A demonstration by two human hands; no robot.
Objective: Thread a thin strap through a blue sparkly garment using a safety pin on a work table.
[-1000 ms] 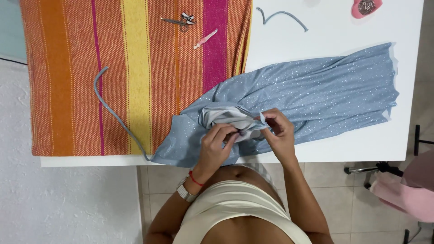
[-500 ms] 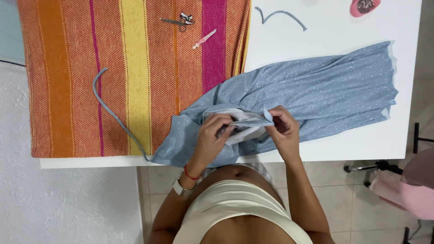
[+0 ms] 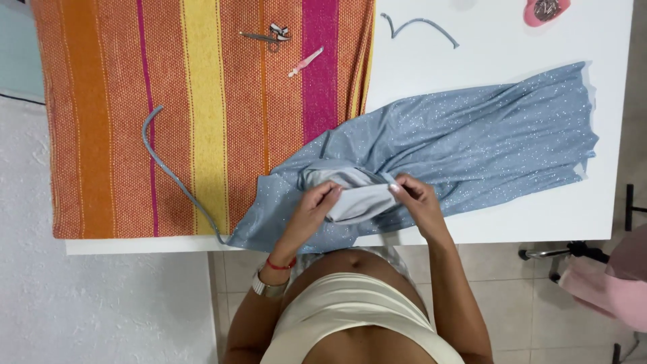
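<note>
Left hand and right hand are both closed on a turned-out, pale grey fold of the blue glittered fabric. The fingers of each hand pinch the fold from opposite ends, and it is stretched flat between them. The fold sits at the near edge of the white table, directly in front of the person's body. The rest of the fabric spreads away to the right and far side across the table.

A striped woven cloth in orange, yellow and pink covers the left part of the table. A grey-blue cord lies on it, running to the fabric's near left corner. Small scissors and a pink tool lie at the far side of the cloth. A short cord piece and a pink holder lie on the far bare table.
</note>
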